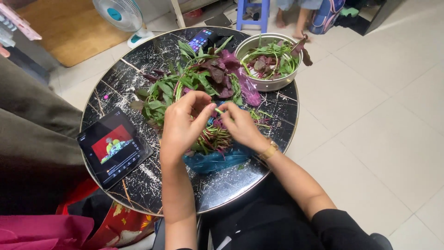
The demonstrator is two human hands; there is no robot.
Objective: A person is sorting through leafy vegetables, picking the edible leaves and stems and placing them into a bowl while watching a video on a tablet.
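- Pinching one thin green stem between both hands: left hand clamps it with thumb and fingers, right hand grips its other end, just above the stem pile.
- Under the grip: trimmed stems lie on a blue plastic bag.
- Beyond the grip: big heap of green-and-purple leafy greens, apparently unpicked, so most of the work looks left.
- Farther out, right: metal bowl partly filled with picked leaves, so some is done.
- Left of the grip: tablet; far side: phone, both on the round black table.
- Stem largely hidden by fingers; fan cut off at the top.
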